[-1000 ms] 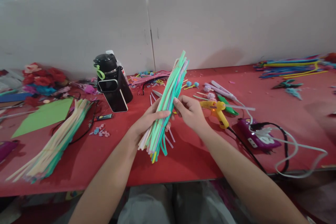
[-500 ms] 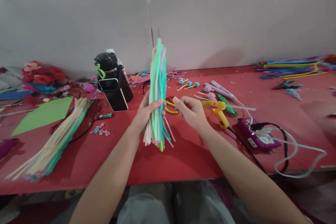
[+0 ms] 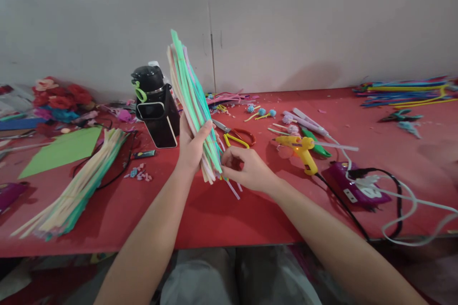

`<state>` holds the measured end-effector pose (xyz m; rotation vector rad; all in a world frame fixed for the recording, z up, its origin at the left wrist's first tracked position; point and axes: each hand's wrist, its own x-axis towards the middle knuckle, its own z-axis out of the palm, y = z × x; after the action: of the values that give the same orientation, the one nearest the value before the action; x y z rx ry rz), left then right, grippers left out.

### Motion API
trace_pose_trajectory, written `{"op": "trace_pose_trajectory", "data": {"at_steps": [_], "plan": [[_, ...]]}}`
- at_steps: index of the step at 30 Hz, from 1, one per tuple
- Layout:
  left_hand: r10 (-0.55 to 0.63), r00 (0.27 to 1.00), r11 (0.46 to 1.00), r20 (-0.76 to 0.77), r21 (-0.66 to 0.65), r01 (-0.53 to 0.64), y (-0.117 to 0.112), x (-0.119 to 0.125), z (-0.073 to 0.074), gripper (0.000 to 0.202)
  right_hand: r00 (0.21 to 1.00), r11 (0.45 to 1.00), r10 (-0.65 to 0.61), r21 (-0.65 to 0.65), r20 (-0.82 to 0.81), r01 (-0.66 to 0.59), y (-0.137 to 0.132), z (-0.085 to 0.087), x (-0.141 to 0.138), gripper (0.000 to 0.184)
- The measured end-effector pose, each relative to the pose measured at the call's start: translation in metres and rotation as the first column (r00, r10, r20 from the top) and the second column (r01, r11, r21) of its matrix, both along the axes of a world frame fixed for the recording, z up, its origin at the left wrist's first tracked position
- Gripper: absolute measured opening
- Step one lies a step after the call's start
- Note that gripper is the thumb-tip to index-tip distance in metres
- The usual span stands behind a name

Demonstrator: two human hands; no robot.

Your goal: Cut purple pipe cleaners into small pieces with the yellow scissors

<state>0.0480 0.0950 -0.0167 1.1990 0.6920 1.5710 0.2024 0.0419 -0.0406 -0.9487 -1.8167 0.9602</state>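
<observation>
My left hand [image 3: 194, 145] is closed around a thick bundle of pipe cleaners [image 3: 189, 90] in mint green, cream, teal and lilac. The bundle is held above the table with its top leaning left. At its lower right end, my right hand [image 3: 246, 167] is closed, thumb and index fingertips pinching at the pipe cleaner ends; exactly which stems they grip is hidden. A few lilac ends [image 3: 234, 192] stick out below the fingers. Just beyond the hands lie scissors [image 3: 236, 142] with yellow and red handles, partly covered by the bundle.
A second pipe cleaner bundle [image 3: 80, 186] lies at left, near a black bottle [image 3: 150, 81] in a black holder. On the right are a yellow glue gun [image 3: 298, 145], a purple power strip [image 3: 343, 183] with looping cables, pliers [image 3: 400, 116] and colourful stems [image 3: 408, 93]. A grey partition [image 3: 304, 28] stands behind.
The bundle has tipped from nearly upright to leaning left and has risen slightly. My right hand has moved left and down to the bundle's lower end. The scissors show more.
</observation>
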Motion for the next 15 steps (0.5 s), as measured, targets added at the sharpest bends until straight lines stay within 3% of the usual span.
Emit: {"op": "trace_pose_trajectory", "data": {"at_steps": [7,12,15], "plan": [[0.036,0.999,0.999,-0.004,0.03,-0.035,0.0,-0.001,0.0,0.05,1.0,0.999,0.027,0.019,-0.006,-0.027,0.002,-0.003,-0.002,0.006],[-0.042,0.999,0.999,0.002,0.035,0.041,0.005,-0.008,0.0,0.045,0.98,0.977,0.125,-0.152,-0.153,-0.148,0.003,-0.004,-0.001,0.023],[0.013,1.0,0.995,-0.025,0.1,-0.01,0.01,-0.014,0.001,0.053,0.967,0.96,0.157,-0.199,-0.199,-0.197,0.004,-0.002,0.001,0.035]]}}
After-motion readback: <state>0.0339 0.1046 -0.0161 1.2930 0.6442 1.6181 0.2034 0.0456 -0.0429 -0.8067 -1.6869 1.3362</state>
